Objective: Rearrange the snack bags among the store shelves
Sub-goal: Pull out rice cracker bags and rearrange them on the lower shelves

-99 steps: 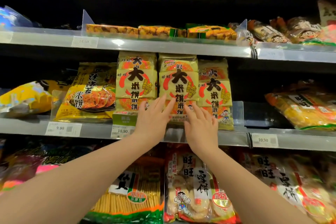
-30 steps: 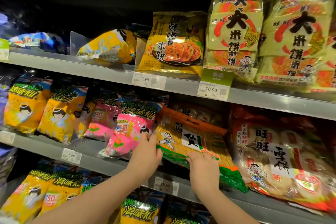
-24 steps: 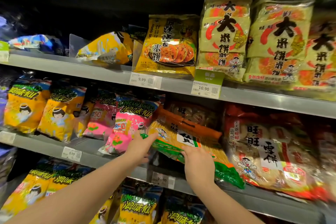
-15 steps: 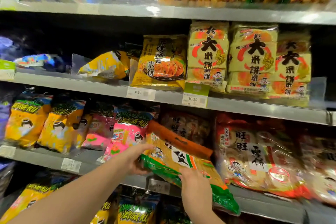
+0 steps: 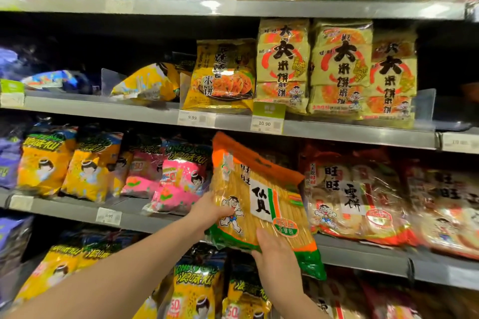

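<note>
**One tilted bag (image 5: 259,189), held at two edges**

The bag is held before the shelf (image 5: 363,256), between pink bags (image 5: 178,189) and red bags (image 5: 357,202), long axis tilted with the orange top up-left. Its left edge is gripped by the left hand (image 5: 207,211), its lower edge by the right hand (image 5: 277,254). Free room is judged only toward the person; the upper shelf (image 5: 337,134) is close above.

Orange-topped, green-bottomed yellow snack bag (image 5: 261,204); pink bags (image 5: 178,184) beside it.

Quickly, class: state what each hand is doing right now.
Left hand: grips the orange-and-green snack bag at its left edge.
Right hand: holds the same bag's bottom edge.
</note>
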### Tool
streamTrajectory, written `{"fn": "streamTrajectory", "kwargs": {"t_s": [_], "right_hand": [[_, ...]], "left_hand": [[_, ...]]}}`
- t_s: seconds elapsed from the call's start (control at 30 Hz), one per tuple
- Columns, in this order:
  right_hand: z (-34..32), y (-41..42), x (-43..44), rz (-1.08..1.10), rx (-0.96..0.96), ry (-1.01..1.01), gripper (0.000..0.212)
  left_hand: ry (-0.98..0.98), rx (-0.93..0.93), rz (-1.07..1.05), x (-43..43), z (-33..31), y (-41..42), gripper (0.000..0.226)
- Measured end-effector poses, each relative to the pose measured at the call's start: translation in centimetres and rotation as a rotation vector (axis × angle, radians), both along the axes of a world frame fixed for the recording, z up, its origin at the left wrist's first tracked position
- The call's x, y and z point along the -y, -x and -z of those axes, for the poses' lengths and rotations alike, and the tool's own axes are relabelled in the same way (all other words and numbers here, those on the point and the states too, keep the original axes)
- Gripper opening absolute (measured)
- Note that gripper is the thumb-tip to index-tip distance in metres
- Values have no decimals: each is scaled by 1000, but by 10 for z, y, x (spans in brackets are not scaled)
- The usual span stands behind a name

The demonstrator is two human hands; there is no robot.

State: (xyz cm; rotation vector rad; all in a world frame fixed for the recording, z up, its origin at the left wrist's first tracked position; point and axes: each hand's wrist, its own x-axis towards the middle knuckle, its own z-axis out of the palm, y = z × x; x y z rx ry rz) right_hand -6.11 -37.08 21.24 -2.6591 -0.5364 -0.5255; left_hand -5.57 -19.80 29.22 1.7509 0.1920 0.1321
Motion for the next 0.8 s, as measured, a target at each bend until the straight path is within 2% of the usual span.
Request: {"fn": "streamTrajectory", "kwargs": {"t_s": [0.03,0.2,0.33,0.47,0.63,0.73,0.8], "right_hand": [[0,4,0,8,-21,-2,56],[3,20,8,13,-79,-25,60],[14,36,24,42,-213,7,67],[29,62,26,4,-230,63,76],[35,84,30,-35,-300,31,80],[34,86,38,44,-311,-57,70],[31,84,40,63,-273,-134,69]], "left_hand": [[-16,39,6,3,-1,4,59],[-9,185,-8,5,-3,36,40],[-25,184,-15,-7,16,63,55],[2,182,10,-16,37,89,94],[-6,182,15,-31,46,121,109],[-37,186,59,-39,43,138,94],[-57,192,108,-41,42,146,72]]}}
